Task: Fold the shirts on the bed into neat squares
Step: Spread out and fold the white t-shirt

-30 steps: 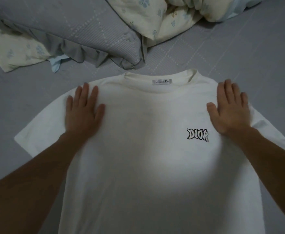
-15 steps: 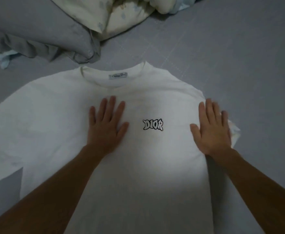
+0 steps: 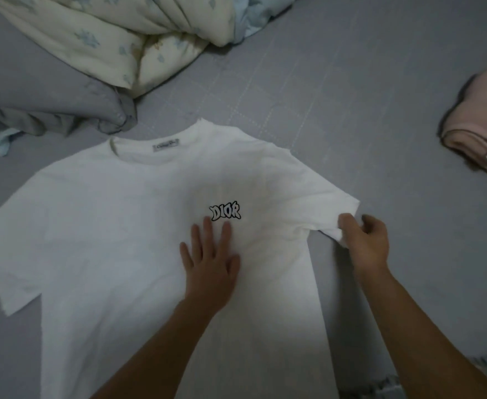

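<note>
Shirt [image 3: 115,226] flat under straight-fingered left hand [image 3: 210,263], sleeve [image 3: 331,208] hem in right hand [image 3: 366,243] pinching grip

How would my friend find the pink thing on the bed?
Start at the white shirt spread on the grey bed. Look far right, past the right hand, to the frame's edge. The folded pink cloth lies there alone, the only pink thing, with a small white tag.
</note>
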The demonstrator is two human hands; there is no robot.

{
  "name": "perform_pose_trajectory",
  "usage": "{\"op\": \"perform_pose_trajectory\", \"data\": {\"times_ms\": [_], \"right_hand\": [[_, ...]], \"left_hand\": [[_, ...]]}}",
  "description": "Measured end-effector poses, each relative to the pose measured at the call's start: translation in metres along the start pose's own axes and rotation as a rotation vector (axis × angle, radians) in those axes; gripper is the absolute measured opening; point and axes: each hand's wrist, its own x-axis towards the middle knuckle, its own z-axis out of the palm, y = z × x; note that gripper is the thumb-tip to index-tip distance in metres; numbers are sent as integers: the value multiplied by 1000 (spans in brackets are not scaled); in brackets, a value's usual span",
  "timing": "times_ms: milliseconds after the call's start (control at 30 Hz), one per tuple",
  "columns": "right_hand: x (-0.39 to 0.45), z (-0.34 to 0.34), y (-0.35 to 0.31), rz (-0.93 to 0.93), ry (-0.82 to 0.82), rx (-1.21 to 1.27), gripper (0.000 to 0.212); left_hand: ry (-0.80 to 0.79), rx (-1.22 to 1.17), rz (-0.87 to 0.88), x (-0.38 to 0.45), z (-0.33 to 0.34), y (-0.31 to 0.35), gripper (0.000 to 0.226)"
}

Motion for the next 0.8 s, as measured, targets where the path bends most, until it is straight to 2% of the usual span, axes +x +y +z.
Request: {"op": "perform_pose_trajectory", "data": {"times_ms": [133,267,333,400,433,500,533,567,600,667,700,733,800], "right_hand": [[0,7,-19,-27,-155,44,18],[-16,6,-36,15,-260,300,10],[-31,10,-47,-107,-172,245,5],[-58,24,-59,-301,-154,182,12],[-75,34,-65,-388,-252,167,14],[-106,57,-69,-518,-577,-53,10],[-116,66,-66,-547,-723,-213,7],[-118,73,-62,-562,-781,-302,3],[-118,77,-60,-565,-759,-303,2],[-110,79,-57,-550,-572,-218,10],[-103,81,-56,-542,-489,-233,15],[-98,84,-54,-546,-445,-310,24],[-91,91,-51,-557,-467,-538,44]], "left_hand": [[-1,-55,9,-15,3,-4,70],[-44,-109,111,-23,-9,-20,73],[-52,-176,137,-28,-16,-30,71],[-31,-290,150,-32,-21,-37,65],[-7,-356,152,-34,-23,-40,61],[57,-500,115,-39,-27,-46,50],[88,-597,47,-41,-30,-48,44],[108,-731,-53,-42,-34,-49,38],[116,-898,-164,-42,-40,-49,33],[135,-1206,-355,-34,-48,-49,28],[148,-1282,-421,-26,-50,-49,32],[157,-1290,-461,-20,-53,-49,40],[170,-1153,-475,-4,-58,-50,58]]}}
